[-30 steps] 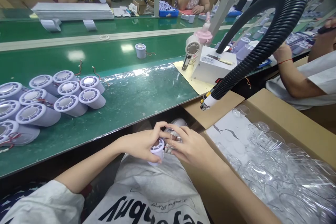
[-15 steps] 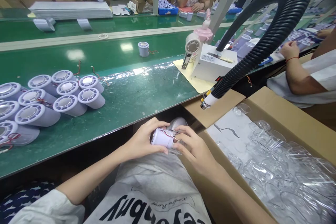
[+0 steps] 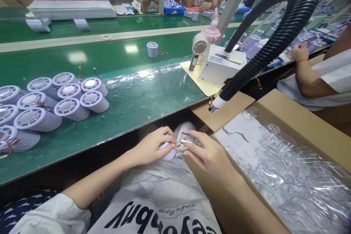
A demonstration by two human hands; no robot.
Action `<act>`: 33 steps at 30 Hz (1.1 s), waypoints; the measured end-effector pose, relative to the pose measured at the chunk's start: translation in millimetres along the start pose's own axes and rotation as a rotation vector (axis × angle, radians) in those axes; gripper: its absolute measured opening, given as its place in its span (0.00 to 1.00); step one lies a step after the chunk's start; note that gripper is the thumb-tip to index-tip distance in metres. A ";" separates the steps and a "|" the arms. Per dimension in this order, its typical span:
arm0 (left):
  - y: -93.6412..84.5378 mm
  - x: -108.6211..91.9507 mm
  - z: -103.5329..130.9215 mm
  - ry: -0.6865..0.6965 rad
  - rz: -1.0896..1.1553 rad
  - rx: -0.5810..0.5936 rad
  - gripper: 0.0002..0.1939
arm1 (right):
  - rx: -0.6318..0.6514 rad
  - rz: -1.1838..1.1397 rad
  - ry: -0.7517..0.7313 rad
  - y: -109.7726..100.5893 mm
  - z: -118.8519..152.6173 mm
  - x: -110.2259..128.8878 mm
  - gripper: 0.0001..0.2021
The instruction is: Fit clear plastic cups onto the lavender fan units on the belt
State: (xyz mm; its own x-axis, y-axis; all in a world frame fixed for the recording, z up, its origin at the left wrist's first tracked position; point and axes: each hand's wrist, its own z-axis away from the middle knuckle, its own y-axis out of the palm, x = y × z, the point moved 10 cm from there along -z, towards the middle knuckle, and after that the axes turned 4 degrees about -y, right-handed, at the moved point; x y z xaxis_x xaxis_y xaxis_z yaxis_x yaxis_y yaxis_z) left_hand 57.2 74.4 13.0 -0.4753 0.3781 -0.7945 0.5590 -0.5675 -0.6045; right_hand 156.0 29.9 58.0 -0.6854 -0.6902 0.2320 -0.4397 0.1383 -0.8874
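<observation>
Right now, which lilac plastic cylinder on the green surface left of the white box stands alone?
The upright lilac cylinder with a reddish wire trailing right; the other cylinders crowd together, tilted, farther left.

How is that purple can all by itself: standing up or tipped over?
Upright: the lone purple can stands on the green surface, its round slotted end on top.

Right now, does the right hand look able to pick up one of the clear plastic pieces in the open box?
Probably, but not with a free grip: the right hand has its fingers around a transparent part. The clear plastic pieces lie uncovered in the open box beside that forearm.
</observation>
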 end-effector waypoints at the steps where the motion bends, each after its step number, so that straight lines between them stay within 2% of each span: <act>1: 1.0 2.0 -0.5 -0.020 -0.009 0.010 0.11 | -0.010 0.012 -0.007 -1.1 -0.1 0.5 0.10; 4: 4.4 5.2 -1.0 -0.059 -0.030 0.040 0.12 | 0.003 0.048 -0.038 2.0 -1.0 3.4 0.10; 6: 5.7 3.1 -1.3 -0.048 -0.022 0.045 0.12 | 0.080 0.044 -0.023 11.8 -1.5 1.5 0.10; 9: -0.5 0.5 -1.8 -0.019 0.032 -0.036 0.10 | 0.223 -0.098 0.105 30.6 1.1 -10.5 0.09; 11: -7.5 3.6 -1.0 -0.017 0.083 -0.128 0.11 | 0.243 -0.288 0.238 37.5 4.3 -20.0 0.07; 14: -12.8 11.6 2.0 -0.009 0.143 -0.232 0.25 | 0.153 -0.555 0.379 37.1 6.0 -27.4 0.07; 17: -10.0 15.8 4.2 0.050 0.153 -0.250 0.34 | 0.041 -0.688 0.450 30.7 5.2 -31.3 0.08; 21: 1.2 15.6 3.1 0.132 0.163 -0.135 0.35 | -0.037 -0.851 0.591 31.0 10.1 -44.0 0.11; 23: 6.4 14.3 2.4 0.132 0.199 -0.057 0.36 | -0.070 -0.968 0.664 34.9 14.5 -51.9 0.12; 26: 6.2 11.8 3.2 0.088 0.304 -0.023 0.35 | -0.122 -1.182 0.773 43.7 22.2 -61.9 0.13; 28: 6.4 14.7 4.5 0.013 0.439 -0.019 0.34 | -0.127 -1.255 0.744 44.5 21.3 -61.2 0.13; 29: 7.7 17.7 5.4 -0.035 0.523 -0.016 0.34 | -0.108 -1.231 0.682 41.9 18.5 -58.0 0.11; 30: 9.2 20.9 6.7 -0.079 0.610 -0.015 0.33 | -0.082 -1.167 0.594 37.5 14.7 -53.1 0.11; 33: 13.5 27.6 10.4 -0.162 0.816 -0.016 0.33 | -0.027 -0.876 0.330 22.1 7.5 -34.7 0.22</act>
State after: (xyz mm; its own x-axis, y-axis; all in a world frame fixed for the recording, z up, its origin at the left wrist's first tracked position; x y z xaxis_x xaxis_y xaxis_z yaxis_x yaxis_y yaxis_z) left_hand 44.6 69.6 -16.5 -0.0076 -0.2581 -0.9661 0.7791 -0.6072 0.1561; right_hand 174.5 51.6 27.3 -0.2320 -0.3204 0.9184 -0.8878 -0.3160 -0.3345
